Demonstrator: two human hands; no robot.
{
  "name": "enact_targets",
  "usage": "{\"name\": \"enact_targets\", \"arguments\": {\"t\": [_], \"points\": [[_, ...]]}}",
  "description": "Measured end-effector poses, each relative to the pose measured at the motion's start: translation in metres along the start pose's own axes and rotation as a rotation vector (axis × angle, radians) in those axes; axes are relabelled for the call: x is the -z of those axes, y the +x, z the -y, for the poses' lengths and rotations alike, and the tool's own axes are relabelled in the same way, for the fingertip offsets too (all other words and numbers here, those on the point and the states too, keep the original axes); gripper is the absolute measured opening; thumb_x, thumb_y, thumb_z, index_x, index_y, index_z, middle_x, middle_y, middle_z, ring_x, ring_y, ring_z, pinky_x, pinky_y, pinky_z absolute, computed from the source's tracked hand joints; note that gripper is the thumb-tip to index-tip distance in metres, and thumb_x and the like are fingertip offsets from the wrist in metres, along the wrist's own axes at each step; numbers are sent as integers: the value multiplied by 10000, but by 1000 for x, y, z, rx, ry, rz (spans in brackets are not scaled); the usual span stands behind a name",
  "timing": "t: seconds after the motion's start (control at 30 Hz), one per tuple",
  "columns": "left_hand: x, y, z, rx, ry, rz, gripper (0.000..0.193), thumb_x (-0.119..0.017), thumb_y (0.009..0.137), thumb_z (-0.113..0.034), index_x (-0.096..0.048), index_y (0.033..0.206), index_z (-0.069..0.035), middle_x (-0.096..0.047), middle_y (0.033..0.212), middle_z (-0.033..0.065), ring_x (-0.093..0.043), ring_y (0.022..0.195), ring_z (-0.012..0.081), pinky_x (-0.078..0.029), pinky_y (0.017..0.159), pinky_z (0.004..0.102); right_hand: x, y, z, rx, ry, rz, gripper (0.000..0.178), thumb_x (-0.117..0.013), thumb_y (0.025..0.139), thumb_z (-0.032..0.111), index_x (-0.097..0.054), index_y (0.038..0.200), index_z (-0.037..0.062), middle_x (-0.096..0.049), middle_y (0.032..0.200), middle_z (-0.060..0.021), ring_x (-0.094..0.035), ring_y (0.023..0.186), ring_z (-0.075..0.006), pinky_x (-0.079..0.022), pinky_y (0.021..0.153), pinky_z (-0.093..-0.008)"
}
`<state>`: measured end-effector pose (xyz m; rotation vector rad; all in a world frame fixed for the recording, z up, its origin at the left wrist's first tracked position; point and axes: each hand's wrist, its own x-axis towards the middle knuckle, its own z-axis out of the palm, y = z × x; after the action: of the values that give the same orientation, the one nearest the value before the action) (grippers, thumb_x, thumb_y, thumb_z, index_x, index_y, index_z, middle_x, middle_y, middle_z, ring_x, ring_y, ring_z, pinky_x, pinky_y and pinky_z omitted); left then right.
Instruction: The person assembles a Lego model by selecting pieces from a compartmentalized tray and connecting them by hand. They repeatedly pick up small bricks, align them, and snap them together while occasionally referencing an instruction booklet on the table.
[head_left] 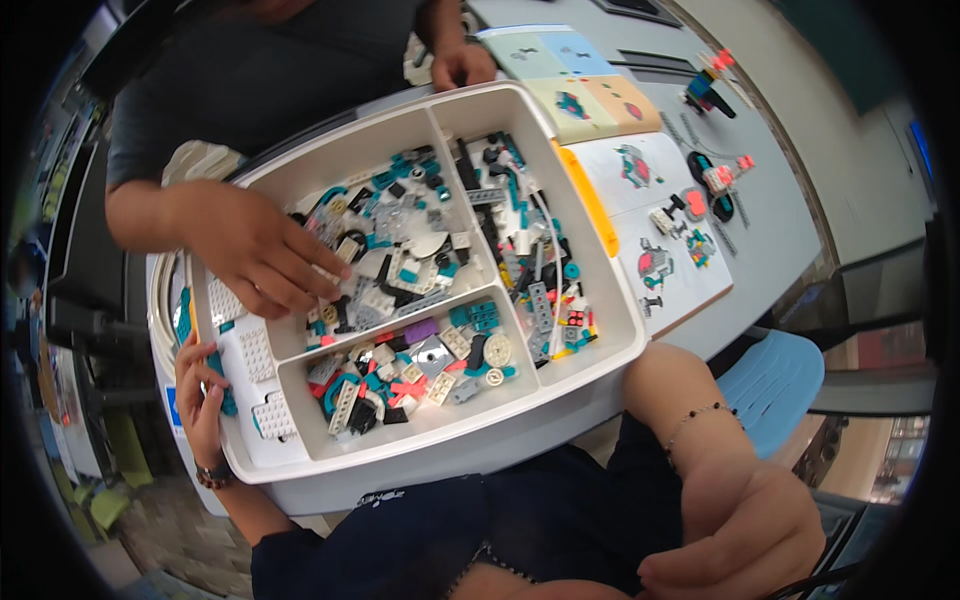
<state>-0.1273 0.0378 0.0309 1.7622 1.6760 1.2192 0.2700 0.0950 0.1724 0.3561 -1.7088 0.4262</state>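
A large white sorting tray (440,465) full of small plastic building bricks sits on the table before me. At its left wall is my left hand (203,395), fingers bent over the rim with their tips against a teal building piece (227,388). White studded plates (270,415) lie in the compartment beside it. My right hand (745,530) is at the lower right, off the tray and close to me. Its fingers are curled in; whatever they may hold is hidden. Across from me, another person's hand (265,250) reaches into the large compartment of mixed bricks (400,235).
An open picture instruction booklet (600,105) lies right of the tray, past a yellow strip (590,200). Small built models stand beyond it, one with black wheels (712,180). The other person's second hand (462,65) rests at the far rim. A blue chair (770,390) stands at right.
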Motion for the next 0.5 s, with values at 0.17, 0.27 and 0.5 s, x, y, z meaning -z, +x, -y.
{"name": "enact_targets", "arguments": {"t": [0.17,0.27,0.5], "points": [[0,-14,-16,36,48,-52,149,-530,732,-154,-490,657,-32,-500,1127,119,-263,1257,314,-151,1010,428,4,2,1,-52,3,-1,138,-493,646,-63,-509,518,-14,-506,491,-95,-485,393,-158,-438,392,-254],[2,-2,2,0,30,-2,149,-526,724,-156,-494,660,-26,-498,1121,122,-264,1255,318,-151,1010,429,5,1,8,-39,-59,2,136,-495,649,-59,-511,522,-12,-507,495,-93,-487,396,-159,-438,395,-261],[5,-12,-1,29,29,-36,147,-517,730,-144,-469,655,-26,-488,1126,122,-257,1258,312,-151,1004,424,13,4,5,4,-31,25,130,-498,654,-50,-514,533,-6,-511,505,-91,-490,405,-160,-436,402,-277]]}}
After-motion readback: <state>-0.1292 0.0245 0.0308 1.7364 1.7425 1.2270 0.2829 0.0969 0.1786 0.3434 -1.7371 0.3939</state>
